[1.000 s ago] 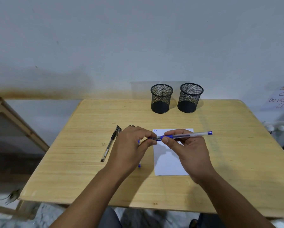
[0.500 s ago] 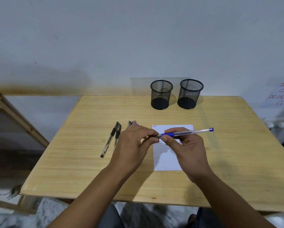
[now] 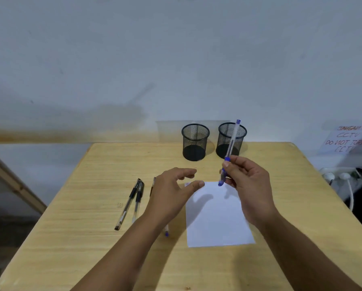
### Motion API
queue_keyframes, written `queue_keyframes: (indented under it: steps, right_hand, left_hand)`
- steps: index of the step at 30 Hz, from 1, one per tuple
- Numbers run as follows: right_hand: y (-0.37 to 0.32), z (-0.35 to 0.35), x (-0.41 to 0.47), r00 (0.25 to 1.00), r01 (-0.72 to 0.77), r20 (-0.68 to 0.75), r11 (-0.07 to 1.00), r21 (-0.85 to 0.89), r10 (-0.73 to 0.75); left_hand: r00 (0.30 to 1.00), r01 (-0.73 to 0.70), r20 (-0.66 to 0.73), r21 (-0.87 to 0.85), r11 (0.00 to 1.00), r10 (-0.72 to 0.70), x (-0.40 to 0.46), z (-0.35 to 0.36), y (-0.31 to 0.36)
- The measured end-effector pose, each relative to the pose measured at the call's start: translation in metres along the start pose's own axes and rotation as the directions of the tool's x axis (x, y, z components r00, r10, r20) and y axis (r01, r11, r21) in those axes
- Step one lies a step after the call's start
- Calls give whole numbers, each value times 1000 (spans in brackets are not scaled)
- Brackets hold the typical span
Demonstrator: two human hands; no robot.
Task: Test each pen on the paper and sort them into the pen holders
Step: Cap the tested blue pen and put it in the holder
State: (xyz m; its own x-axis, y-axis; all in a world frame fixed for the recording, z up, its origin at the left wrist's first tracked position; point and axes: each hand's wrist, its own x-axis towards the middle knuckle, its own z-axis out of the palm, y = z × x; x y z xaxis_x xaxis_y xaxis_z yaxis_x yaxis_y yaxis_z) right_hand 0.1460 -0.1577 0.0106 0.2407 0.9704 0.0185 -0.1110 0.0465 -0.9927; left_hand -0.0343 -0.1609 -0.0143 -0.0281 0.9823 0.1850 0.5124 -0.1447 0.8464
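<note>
My right hand [image 3: 249, 185] grips a clear blue pen [image 3: 230, 148] near its capped lower end, holding it almost upright above the top of the white paper [image 3: 215, 219]. The pen's upper end crosses in front of the right mesh holder [image 3: 232, 140]. The left mesh holder [image 3: 195, 142] stands beside it; both look empty. My left hand [image 3: 173, 192] hovers with loose fingers at the paper's top left corner, holding nothing. Two black pens [image 3: 131, 202] lie on the table to the left. Another pen with a blue end [image 3: 166, 233] lies partly hidden under my left forearm.
The wooden table [image 3: 91, 238] stands against a white wall. A power strip with white plugs and cable [image 3: 343, 181] sits off the right edge. A handwritten paper sign [image 3: 348, 139] hangs on the wall at right. A wooden frame [image 3: 12, 181] leans at left.
The left hand has let go of the pen's end and opened. My right hand swung the pen from level to nearly upright and lifted it toward the holders.
</note>
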Motion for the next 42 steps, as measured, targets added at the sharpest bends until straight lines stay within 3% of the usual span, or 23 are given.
queue_keyframes:
  steps: [5, 9, 12, 14, 21, 31, 36, 42]
  right_hand:
    - [-16, -10, 51, 993, 121, 32, 924, -362, -117]
    - [-31, -3, 92, 962, 273, 192, 668, -692, -194]
    - [-37, 9, 116, 940, 340, 297, 492, -802, -166]
    - [-37, 21, 127, 931, 364, 329, 445, -818, -156]
    - [-23, 44, 143, 906, 422, 353, 462, -780, -232]
    - [-4, 33, 121, 898, 428, 248, 593, -682, -362]
    - [18, 39, 91, 903, 425, 346, 629, -650, -253]
    - [37, 70, 62, 842, 491, 526, 571, -659, -116]
  left_hand:
    - [994, 105, -6, -60, 993, -105, 54, 10, -10]
    - [981, 192, -22, -30, 981, -192, 96, 24, -22]
    - [973, 229, 0, 58, 972, -230, 118, 34, -31]
    - [973, 228, 13, 51, 972, -229, 127, 37, -35]
    - [978, 195, -76, 23, 981, -193, 137, 42, -43]
    - [978, 210, -35, 116, 971, -207, 108, 19, -43]
    - [984, 177, -11, 202, 963, -178, 56, -9, -39]
    - [999, 17, 28, 326, 945, -28, -13, -41, -37]
